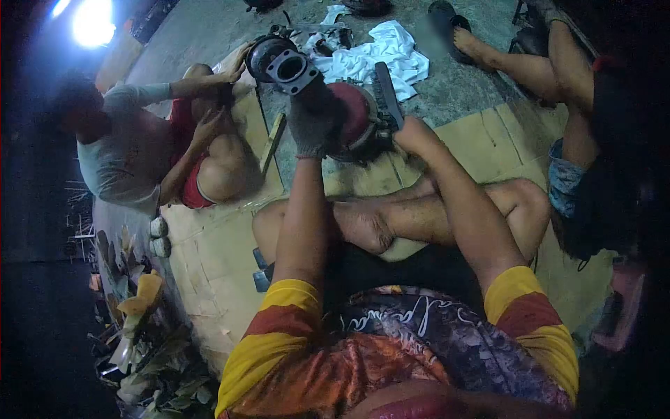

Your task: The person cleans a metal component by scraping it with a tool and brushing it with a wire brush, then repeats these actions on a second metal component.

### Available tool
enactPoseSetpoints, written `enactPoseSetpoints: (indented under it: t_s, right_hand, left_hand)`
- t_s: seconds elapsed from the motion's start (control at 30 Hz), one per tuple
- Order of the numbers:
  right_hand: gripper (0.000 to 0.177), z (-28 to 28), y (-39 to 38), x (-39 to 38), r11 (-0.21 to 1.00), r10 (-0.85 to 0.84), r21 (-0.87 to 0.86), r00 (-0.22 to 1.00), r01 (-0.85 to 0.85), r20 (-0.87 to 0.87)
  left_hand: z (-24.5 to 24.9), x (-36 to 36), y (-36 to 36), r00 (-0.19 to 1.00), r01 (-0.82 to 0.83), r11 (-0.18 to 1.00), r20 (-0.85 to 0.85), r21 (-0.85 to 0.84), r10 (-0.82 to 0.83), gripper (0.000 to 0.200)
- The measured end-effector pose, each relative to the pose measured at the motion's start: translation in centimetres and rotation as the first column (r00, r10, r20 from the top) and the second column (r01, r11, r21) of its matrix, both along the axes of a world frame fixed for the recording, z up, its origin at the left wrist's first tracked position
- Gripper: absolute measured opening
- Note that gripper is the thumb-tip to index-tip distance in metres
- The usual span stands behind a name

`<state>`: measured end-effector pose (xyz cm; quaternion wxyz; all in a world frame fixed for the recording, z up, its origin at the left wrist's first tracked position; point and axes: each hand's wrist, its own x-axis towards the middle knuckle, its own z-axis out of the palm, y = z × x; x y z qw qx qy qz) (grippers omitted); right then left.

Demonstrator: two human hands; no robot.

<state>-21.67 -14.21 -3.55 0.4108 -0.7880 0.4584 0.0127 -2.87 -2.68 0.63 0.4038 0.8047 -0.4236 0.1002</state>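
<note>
My left hand (315, 122), in a dark grey glove, is raised in front of me around a dark metal housing with a flanged round opening (289, 73). The flange faces up toward me, and bolt holes show at its corners. My right hand (417, 136) is bare and closed on the handle of a long dark brush (386, 87), whose bristled head points away from me. The brush is apart from the flange. Between my hands and beyond them is a round red metal part (356, 115), partly hidden by the glove.
Flattened cardboard (481, 146) covers the floor under me. White cloth (384, 56) lies beyond, beside dark metal parts (328, 40). A person in a light shirt (129, 133) sits at the left; another person's leg (516, 70) reaches in at right. Leafy plants (136, 335) stand lower left.
</note>
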Motion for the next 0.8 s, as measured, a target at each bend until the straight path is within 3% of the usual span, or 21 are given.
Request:
enactPoseSetpoints:
  t_s: [0.17, 0.23, 0.33, 0.43, 0.67, 0.73, 0.8]
  right_hand:
    - [0.039, -0.6, 0.1, -0.4, 0.996, 0.037, -0.078, 0.995, -0.044, -0.091]
    - [0.039, 0.0, 0.1, -0.6, 0.993, 0.046, -0.104, 0.998, -0.051, -0.052]
    - [0.038, 0.9, 0.5, -0.8, 0.999, 0.011, -0.048, 0.998, -0.014, -0.06]
    - [0.039, 0.9, 0.5, -1.6, 0.994, 0.08, -0.071, 0.993, -0.086, -0.081]
    - [0.04, 0.1, -0.3, -1.2, 0.998, 0.061, 0.021, 0.992, -0.059, -0.111]
    - [0.034, -0.3, -0.1, -1.0, 0.995, 0.04, -0.095, 0.998, -0.044, -0.043]
    - [0.035, 0.3, -0.3, -0.6, 0.993, 0.059, -0.097, 0.993, -0.069, -0.1]
  left_hand:
    - [0.5, -1.7, 0.5, 0.996, -0.067, 0.996, -0.055, 0.064, 0.07, 0.049]
    - [-0.7, -0.9, 0.3, 1.0, -0.018, 0.997, -0.015, -0.07, 0.017, 0.054]
    - [-0.5, -0.8, 0.2, 1.0, 0.003, 0.998, -0.009, -0.057, -0.003, 0.055]
    - [-0.8, -0.6, 0.3, 1.0, 0.003, 1.0, -0.026, -0.026, -0.004, 0.06]
    - [0.9, -2.2, 0.7, 0.993, -0.036, 0.999, -0.115, 0.034, 0.04, 0.058]
    - [0.9, -2.2, 0.6, 0.998, -0.031, 0.999, -0.062, 0.013, 0.032, 0.051]
    - [1.5, -2.3, 0.6, 0.999, -0.017, 0.999, -0.027, 0.033, 0.018, 0.049]
